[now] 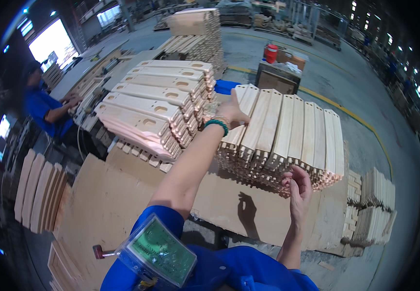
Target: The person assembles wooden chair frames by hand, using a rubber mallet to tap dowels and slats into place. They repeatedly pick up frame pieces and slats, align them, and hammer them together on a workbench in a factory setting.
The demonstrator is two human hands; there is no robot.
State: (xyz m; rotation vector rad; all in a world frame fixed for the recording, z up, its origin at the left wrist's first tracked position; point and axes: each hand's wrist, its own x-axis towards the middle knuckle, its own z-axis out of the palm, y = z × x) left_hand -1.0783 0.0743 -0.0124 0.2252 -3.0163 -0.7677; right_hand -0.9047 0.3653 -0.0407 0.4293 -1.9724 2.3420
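Observation:
My left hand point(230, 112), with a green beaded bracelet point(217, 125) at its wrist, reaches to the left side of a stack of pale wooden slats point(270, 123). Its thumb and forefinger are spread, and the other fingers are partly hidden. It is over or against the leftmost slat; which, I cannot tell. My right hand point(298, 188) hovers by the near ends of the same stack, fingers loosely curved and apart, holding nothing visible. To the left of my left hand stands another stack of wooden boards with oval holes point(154, 99).
Both stacks stand on a brown board-topped table point(219, 201). A mallet point(101, 252) lies at lower left. Curved wooden pieces point(38, 189) lean at far left; more stacked parts point(374, 208) sit at right. Another person in blue point(50, 109) works beyond the left stack. A red jug point(271, 53) stands behind.

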